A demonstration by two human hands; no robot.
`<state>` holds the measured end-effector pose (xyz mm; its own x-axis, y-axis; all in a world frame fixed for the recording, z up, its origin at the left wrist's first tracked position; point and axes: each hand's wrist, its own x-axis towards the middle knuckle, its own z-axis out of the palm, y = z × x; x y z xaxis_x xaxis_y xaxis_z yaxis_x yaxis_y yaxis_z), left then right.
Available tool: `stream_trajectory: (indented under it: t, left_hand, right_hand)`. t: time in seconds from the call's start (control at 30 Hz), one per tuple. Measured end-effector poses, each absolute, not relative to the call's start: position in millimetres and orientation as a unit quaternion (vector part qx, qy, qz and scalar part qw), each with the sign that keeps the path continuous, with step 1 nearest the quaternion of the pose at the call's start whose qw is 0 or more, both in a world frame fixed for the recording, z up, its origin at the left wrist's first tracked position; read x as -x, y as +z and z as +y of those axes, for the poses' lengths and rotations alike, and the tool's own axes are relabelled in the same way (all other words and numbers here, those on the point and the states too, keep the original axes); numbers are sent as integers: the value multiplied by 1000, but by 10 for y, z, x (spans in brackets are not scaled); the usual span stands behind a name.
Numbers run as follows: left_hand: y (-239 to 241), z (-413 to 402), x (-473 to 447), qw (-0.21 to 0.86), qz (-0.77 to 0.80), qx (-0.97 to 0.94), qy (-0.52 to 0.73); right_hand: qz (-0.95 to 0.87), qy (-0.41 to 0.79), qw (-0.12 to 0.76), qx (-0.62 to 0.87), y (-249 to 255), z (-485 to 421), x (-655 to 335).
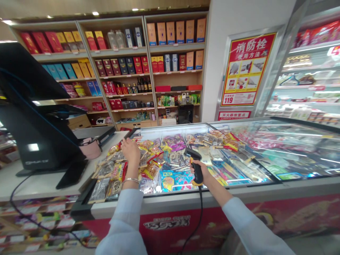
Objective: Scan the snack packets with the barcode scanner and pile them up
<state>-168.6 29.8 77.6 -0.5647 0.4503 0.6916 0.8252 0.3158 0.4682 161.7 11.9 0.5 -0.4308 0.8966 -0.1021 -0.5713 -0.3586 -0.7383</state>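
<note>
My right hand (202,172) grips a black barcode scanner (195,161) by its handle, its head pointing left over the snack packets. Its cable hangs down in front of the freezer. My left hand (130,148) reaches forward over a pile of small snack packets (117,170) lying on the freezer's glass lid (239,166). Its fingers curl down onto the packets at the far edge of the pile, and what they grip is hidden. A bracelet circles the left wrist. Both sleeves are white.
A black checkout terminal (32,117) stands on the white counter (34,184) at the left, cables trailing down. A chest freezer (265,212) full of packaged goods spans the front. Shelves of boxed bottles (119,67) line the back wall. A red fire-hydrant poster (245,69) hangs at the right.
</note>
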Motion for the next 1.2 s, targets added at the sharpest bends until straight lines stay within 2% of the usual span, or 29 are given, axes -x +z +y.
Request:
stream_trajectory:
  t: [0.13, 0.3, 0.87, 1.2]
  left_hand:
    - [515, 327, 1643, 209, -806, 445, -330]
    - [362, 351, 1663, 202, -815, 451, -302]
    - [386, 238, 1561, 237, -755, 453, -412]
    - [423, 139, 1429, 242, -739, 479, -408]
  right_hand:
    - [-299, 797, 464, 246, -127, 203, -1655]
    - [-296, 792, 477, 241, -181, 224, -1668]
    - [-354, 753, 479, 280, 27, 69, -1608]
    - [-327, 769, 480, 268, -11, 106, -1610]
